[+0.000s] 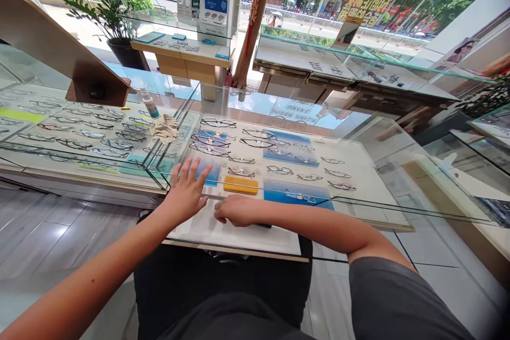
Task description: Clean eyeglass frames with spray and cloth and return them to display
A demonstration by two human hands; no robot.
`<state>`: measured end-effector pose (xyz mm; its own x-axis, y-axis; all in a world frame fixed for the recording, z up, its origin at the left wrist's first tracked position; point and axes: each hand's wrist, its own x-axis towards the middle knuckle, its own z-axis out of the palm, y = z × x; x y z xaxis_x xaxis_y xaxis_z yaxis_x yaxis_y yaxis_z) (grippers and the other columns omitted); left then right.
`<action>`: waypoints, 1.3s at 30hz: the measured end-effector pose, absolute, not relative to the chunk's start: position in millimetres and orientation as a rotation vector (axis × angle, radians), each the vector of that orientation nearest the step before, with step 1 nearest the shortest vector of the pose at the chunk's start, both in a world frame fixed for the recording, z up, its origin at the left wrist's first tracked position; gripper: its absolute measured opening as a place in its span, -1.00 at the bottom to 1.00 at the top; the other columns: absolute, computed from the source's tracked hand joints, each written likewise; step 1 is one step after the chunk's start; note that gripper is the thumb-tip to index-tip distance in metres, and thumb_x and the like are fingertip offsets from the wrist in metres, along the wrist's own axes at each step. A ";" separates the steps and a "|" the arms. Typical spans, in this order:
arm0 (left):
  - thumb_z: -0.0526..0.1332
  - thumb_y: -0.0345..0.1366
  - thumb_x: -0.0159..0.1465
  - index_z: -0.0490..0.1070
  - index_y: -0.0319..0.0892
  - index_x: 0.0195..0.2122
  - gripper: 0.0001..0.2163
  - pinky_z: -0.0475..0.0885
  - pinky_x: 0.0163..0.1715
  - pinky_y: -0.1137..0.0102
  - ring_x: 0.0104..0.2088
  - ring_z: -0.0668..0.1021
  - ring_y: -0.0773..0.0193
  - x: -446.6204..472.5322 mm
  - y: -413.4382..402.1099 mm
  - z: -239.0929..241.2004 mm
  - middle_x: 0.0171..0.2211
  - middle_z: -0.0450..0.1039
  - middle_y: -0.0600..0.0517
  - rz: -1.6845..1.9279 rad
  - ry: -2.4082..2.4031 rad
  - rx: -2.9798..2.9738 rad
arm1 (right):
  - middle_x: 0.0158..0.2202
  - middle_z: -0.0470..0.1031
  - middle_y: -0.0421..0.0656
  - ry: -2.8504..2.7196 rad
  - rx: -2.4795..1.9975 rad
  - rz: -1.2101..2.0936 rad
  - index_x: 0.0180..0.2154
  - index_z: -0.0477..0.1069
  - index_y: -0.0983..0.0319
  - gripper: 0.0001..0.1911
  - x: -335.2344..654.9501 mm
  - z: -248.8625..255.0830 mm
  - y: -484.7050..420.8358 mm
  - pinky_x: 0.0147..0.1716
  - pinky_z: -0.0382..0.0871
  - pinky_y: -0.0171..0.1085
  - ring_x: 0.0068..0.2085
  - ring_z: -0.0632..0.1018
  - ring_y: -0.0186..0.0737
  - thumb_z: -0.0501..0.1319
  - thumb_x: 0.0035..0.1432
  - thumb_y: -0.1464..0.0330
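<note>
My left hand (186, 191) has its fingers spread near the front edge of the glass display case (159, 178); nothing shows in its grasp. Beside it, my right hand (236, 210) is curled above a white pulled-out drawer (247, 239). Whatever its fingers hold, if anything, is hidden beneath them. A dark object peeks out under my right forearm, too covered to name. Behind the glass, close to both hands, lies an orange glasses case (240, 185). Rows of eyeglasses (279, 170) rest on the shelf inside, some on blue cards (295, 193).
A spray bottle (149, 103) and a crumpled beige cloth (164, 128) stand on the counter at left, near a tilted brown-backed mirror or board (59, 42). Further showcases (311, 61) line the window. A potted plant (119, 37) stands at back left.
</note>
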<state>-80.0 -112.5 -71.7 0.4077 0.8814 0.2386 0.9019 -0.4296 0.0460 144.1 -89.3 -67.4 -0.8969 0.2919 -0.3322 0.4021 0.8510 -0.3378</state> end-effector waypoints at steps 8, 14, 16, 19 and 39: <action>0.43 -0.17 0.30 0.17 -0.21 0.59 -0.13 -0.09 0.51 -0.36 0.60 0.06 -0.52 -73.5 -112.7 -66.0 0.59 0.00 -0.47 -0.230 -1.693 -2.577 | -0.15 0.62 -0.16 2.834 0.798 -0.631 -0.23 0.49 0.18 -0.73 200.1 76.0 -98.9 -0.33 0.16 -0.23 -0.27 0.48 -0.25 0.18 0.23 0.65; 0.43 -0.17 0.32 0.21 -0.21 0.58 -0.17 -0.07 0.51 -0.34 0.60 0.07 -0.50 -72.0 -110.5 -61.6 0.59 0.03 -0.47 -0.190 -1.706 -2.573 | -0.11 0.66 -0.06 2.816 1.715 -0.095 -0.09 0.55 0.18 -0.91 242.0 78.3 -8.0 -0.16 0.28 -0.13 -0.07 0.57 0.00 0.30 0.43 0.32; 0.43 -0.17 0.31 0.23 -0.19 0.57 -0.18 -0.06 0.51 -0.33 0.59 0.09 -0.48 -71.7 -109.8 -62.0 0.59 0.04 -0.45 -0.212 -1.707 -2.564 | -0.01 0.66 -0.01 2.765 1.716 0.003 -0.17 0.55 0.19 -0.89 250.4 62.3 17.9 -0.03 0.32 -0.08 0.08 0.54 0.10 0.38 0.36 0.28; 0.45 -0.17 0.29 0.24 -0.16 0.57 -0.17 -0.05 0.52 -0.32 0.59 0.10 -0.46 -71.2 -108.9 -65.1 0.58 0.07 -0.43 -0.238 -1.713 -2.546 | 0.05 0.64 0.04 2.707 1.714 0.030 -0.12 0.52 0.21 -0.83 253.8 38.7 41.2 0.06 0.31 -0.05 0.16 0.50 0.15 0.41 0.31 0.30; 0.44 -0.17 0.30 0.23 -0.15 0.58 -0.17 -0.02 0.52 -0.31 0.59 0.10 -0.44 -72.5 -106.6 -71.6 0.58 0.07 -0.41 -0.251 -1.704 -2.535 | -0.20 0.60 -0.03 2.702 1.938 0.015 -0.14 0.40 0.21 -0.85 239.5 4.3 54.0 -0.08 0.17 -0.13 -0.14 0.49 0.01 0.26 0.24 0.49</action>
<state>-72.5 -106.6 -71.6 0.3693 0.9120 0.1784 0.9247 -0.3798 0.0273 239.5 54.0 4.3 -0.3094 0.9384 0.1541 0.9401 0.3263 -0.0992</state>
